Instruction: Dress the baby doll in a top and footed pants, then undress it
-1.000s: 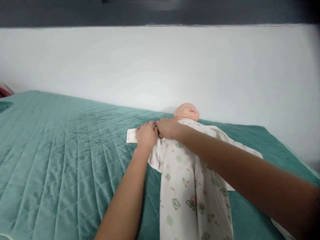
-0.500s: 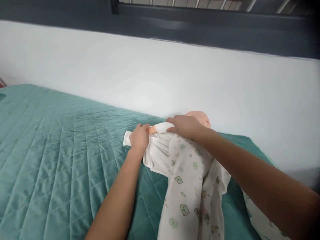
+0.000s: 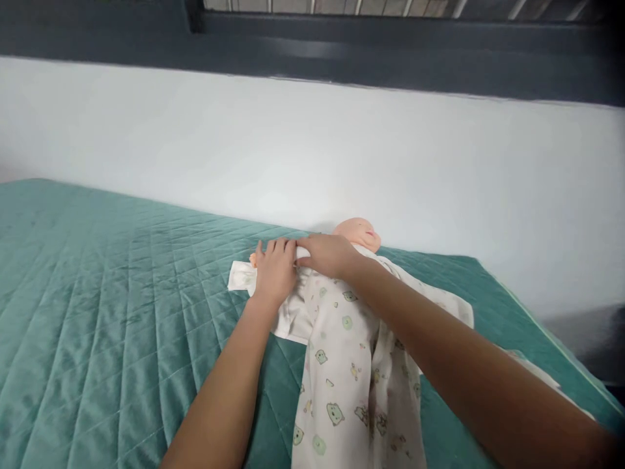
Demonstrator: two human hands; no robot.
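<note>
Broad quilted bedspread [image 3: 122, 312] leftward, edged by wall [image 3: 195, 143], gripping doll's arm [image 3: 302, 253] with left hand [image 3: 276, 270] and right hand [image 3: 328, 255], printed clothes [image 3: 332, 365].

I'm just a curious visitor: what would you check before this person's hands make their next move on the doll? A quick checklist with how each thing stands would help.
1. Left hand at the end of the doll's arm: ok; a peach tip shows beyond it.
2. Right hand on the white piece between the hands: ok, thumb and fingers meet it.
3. Doll's head untouched by the right hand: cannot tell; they adjoin in this view.
4. Printed garment smooth: not ok, folds run down it.
5. White cloth end uncovered: ok, it sticks out past the left hand over the green quilted cover.
</note>
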